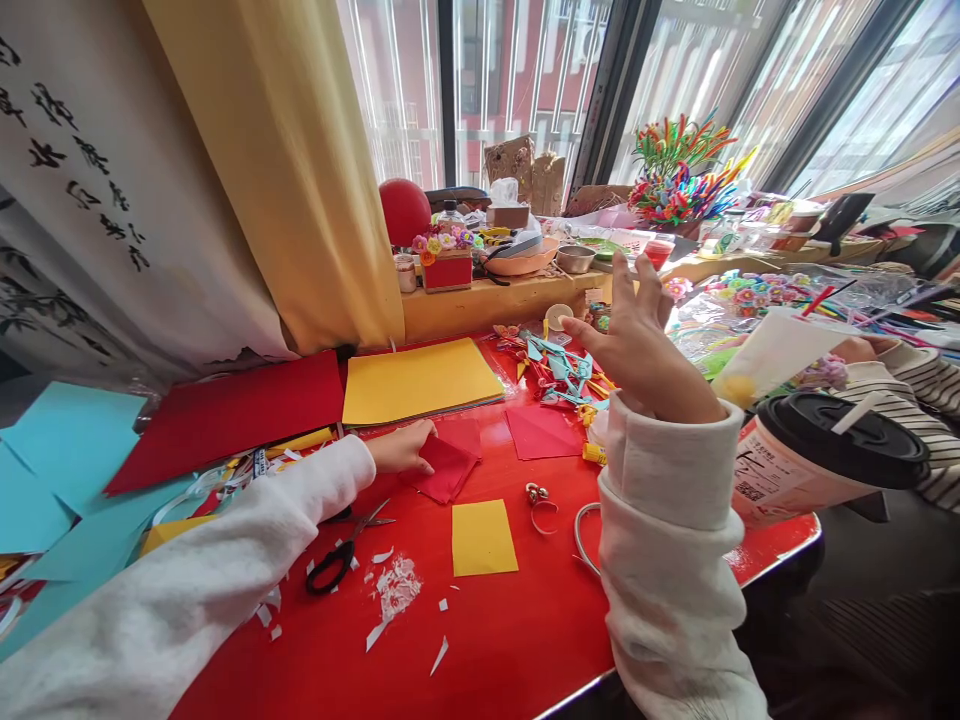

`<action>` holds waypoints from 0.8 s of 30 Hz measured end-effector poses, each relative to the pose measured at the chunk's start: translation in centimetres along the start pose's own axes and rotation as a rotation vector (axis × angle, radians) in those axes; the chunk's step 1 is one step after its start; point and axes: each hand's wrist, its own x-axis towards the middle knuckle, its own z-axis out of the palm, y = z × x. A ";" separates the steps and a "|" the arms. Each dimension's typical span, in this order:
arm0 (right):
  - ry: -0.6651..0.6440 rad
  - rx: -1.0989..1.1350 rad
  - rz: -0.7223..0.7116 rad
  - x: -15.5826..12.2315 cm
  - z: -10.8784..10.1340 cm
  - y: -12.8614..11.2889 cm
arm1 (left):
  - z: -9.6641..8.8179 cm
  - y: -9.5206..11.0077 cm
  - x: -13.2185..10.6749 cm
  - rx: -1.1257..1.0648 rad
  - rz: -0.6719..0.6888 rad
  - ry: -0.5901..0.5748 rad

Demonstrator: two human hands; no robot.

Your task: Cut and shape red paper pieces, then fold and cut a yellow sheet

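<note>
My left hand (pixel 405 447) is at the left edge of some red paper squares (pixel 454 462), its thumb and fingers closed on them at the table. My right hand (pixel 646 345) is raised over the table's right side, fingers spread, holding nothing. A yellow paper square (pixel 485 538) lies flat in front of the red squares. More red paper (pixel 544 432) rests farther right. Black-handled scissors (pixel 341 555) lie partly open near my left sleeve, beside white paper scraps (pixel 397 588). A small ring with metal bells (pixel 537 493) sits right of the yellow square.
Large yellow sheets (pixel 424 380) and red sheets (pixel 240 415) lie along the back, blue sheets (pixel 67 450) at the left. Folded paper pieces (pixel 559 370) are heaped behind. A lidded cup (pixel 817 455) stands tilted in view at right, near another person's striped sleeve (pixel 892 400).
</note>
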 end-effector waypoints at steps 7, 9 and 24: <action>0.091 -0.167 0.087 -0.4 -1.3 -0.2 | 1.2 0.1 0.2 -0.249 0.008 0.073; 0.087 -0.218 0.111 -0.4 -1.6 -0.1 | 0.9 0.2 0.4 -0.338 0.028 0.088; 0.071 -0.195 -0.008 -0.3 -1.0 0.8 | 1.6 0.1 3.9 -0.229 -0.160 0.441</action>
